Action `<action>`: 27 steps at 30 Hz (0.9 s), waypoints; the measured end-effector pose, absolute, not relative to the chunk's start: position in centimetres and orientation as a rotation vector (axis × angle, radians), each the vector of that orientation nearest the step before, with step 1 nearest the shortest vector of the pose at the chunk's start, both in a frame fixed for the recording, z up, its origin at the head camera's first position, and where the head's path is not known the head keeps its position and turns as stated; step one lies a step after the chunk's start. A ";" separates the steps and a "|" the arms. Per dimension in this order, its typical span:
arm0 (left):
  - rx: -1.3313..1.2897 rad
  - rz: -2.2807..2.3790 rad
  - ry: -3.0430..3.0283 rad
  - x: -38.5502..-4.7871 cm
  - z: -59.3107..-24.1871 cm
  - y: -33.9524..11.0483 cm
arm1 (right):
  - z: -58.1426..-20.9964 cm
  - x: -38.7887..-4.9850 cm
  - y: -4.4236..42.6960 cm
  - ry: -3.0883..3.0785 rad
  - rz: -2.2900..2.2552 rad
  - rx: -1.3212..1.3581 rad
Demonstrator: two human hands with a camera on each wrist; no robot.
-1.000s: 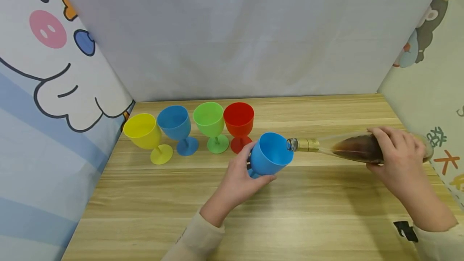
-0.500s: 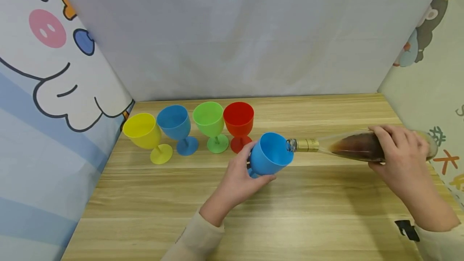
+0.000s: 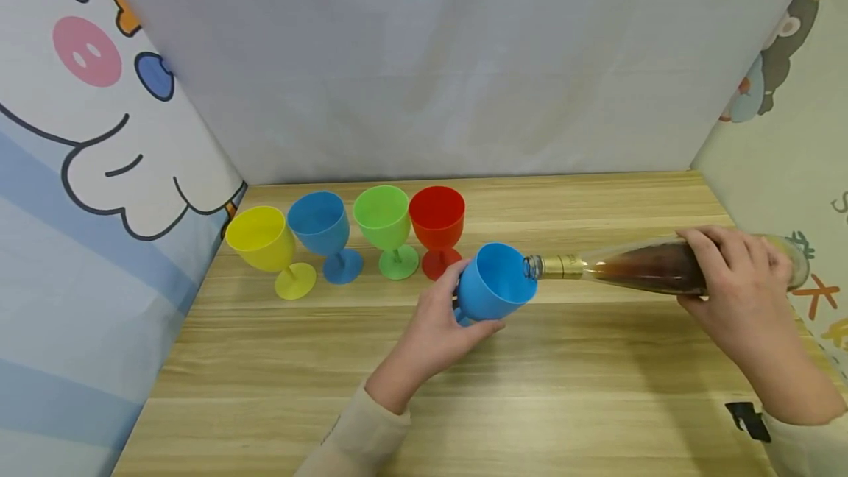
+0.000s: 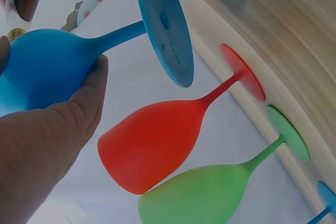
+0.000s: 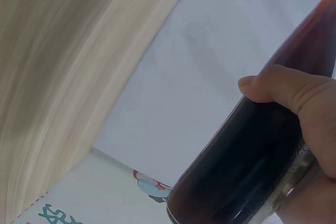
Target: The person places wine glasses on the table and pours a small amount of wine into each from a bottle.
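Observation:
My left hand (image 3: 440, 326) grips the bowl of a blue plastic goblet (image 3: 493, 285), tilted with its mouth toward the right. In the left wrist view the goblet's round foot (image 4: 170, 35) hangs off the table. My right hand (image 3: 742, 293) holds a clear glass bottle (image 3: 649, 267) by its body, lying nearly level. Its gold-banded neck points left, with the mouth at the goblet's rim. Dark brown liquid reaches toward the neck; whether any flows out I cannot tell. In the right wrist view the thumb lies across the dark bottle (image 5: 241, 156).
Behind and left, a row of upright goblets stands on the wooden table (image 3: 278, 389): yellow (image 3: 261, 241), blue (image 3: 319, 225), green (image 3: 383, 219) and red (image 3: 437, 219). A grey-white cloth wall (image 3: 464, 65) rises at the back. A black strap (image 3: 748, 420) hangs by the right sleeve.
The bottle's base and my right hand have risen slightly and shifted right. Liquid inside has crept further toward the neck. The left hand and its goblet stay nearly still.

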State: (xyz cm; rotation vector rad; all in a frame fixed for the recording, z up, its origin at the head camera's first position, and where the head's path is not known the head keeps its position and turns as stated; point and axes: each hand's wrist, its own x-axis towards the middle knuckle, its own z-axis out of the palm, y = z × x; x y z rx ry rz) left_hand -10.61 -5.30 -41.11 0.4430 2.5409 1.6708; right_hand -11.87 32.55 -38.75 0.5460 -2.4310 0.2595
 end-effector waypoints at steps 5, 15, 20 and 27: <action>0.429 1.673 2.535 -10.6 -41.2 -5.2 | -38.3 -11.8 32.6 -2.422 0.252 0.560; 0.424 1.655 2.537 -10.6 -41.3 -5.3 | -37.9 -11.7 32.5 -2.433 0.230 0.586; 0.427 1.643 2.541 -10.6 -41.4 -5.4 | -37.7 -11.7 32.6 -2.426 0.220 0.597; 0.428 1.641 2.541 -10.6 -41.5 -5.3 | -37.4 -11.6 32.7 -2.431 0.212 0.599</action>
